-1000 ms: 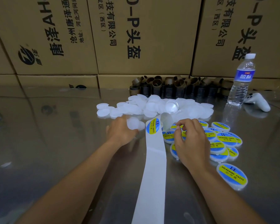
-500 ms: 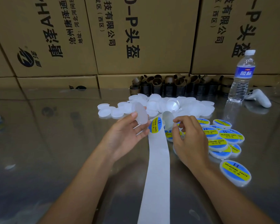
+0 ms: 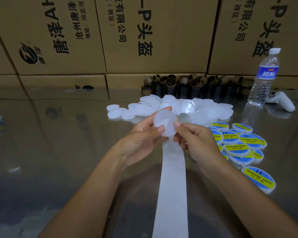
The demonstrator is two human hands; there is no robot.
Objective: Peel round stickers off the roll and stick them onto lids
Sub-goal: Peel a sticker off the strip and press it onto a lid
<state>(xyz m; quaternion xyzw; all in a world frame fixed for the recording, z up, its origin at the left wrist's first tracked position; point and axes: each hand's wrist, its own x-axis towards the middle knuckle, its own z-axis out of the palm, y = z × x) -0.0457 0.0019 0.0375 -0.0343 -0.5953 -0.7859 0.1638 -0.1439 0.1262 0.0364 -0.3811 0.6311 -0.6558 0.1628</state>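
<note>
Since the earlier frame, the blank translucent lid had been raised over the backing strip, pinched by the left hand and met by the closed right hand, whose sticker was hidden, so off-centre placement was risked

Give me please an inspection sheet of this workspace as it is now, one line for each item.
Surface: glossy reflective table.
Job's things: blank lid held up; pile of blank lids; stickered lids; backing strip.
Clutter: water bottle, white controller, brown tape cores.
Grippers: left hand and right hand both pinch the lid.
Cables: nothing seen.
Surroundings: cardboard boxes.
</note>
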